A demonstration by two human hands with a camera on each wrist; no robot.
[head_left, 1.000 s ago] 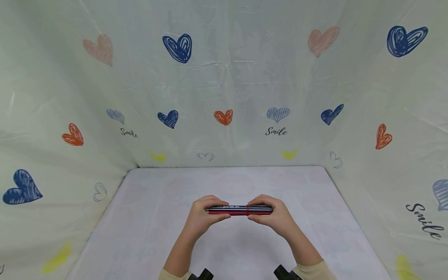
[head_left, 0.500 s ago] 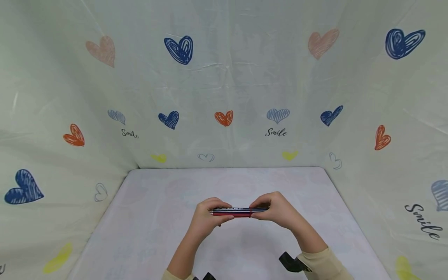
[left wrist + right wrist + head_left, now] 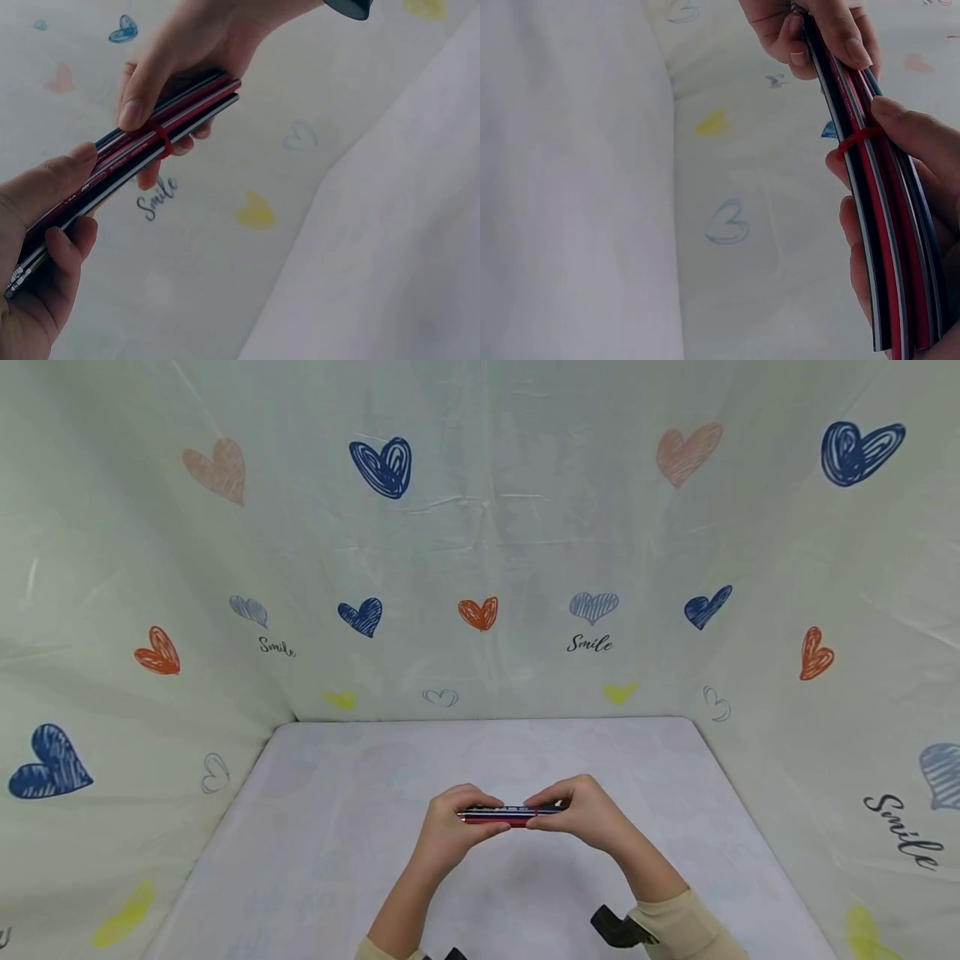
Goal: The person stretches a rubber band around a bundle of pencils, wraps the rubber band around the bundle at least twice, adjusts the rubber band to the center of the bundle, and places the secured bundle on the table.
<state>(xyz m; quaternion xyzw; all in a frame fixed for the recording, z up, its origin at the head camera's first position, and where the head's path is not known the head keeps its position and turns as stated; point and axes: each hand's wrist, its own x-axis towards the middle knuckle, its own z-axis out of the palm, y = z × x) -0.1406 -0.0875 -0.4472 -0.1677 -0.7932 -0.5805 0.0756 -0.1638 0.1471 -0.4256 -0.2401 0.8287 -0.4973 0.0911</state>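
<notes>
A bundle of striped red and dark pencils (image 3: 517,816) is held level between both hands above the table. A red rubber band (image 3: 162,141) wraps round it, seen close in both wrist views. My left hand (image 3: 447,828) grips the left end, thumb on one side and fingers curled on the other. My right hand (image 3: 592,814) pinches the bundle at the band. In the right wrist view, the right thumb (image 3: 915,135) lies right by the band while fingers show along the opposite side. The palm hides part of the pencils' right end.
Below the hands spreads a white table (image 3: 345,760) with rounded far corners. Pale cloth with printed hearts (image 3: 477,614) and "Smile" lettering hangs behind and at both sides. A black strap piece (image 3: 621,928) sits at the right sleeve.
My right hand has shifted its hold from the bundle's right end inward to the band, its wrist turning. My left hand and the pencils have moved slightly right.
</notes>
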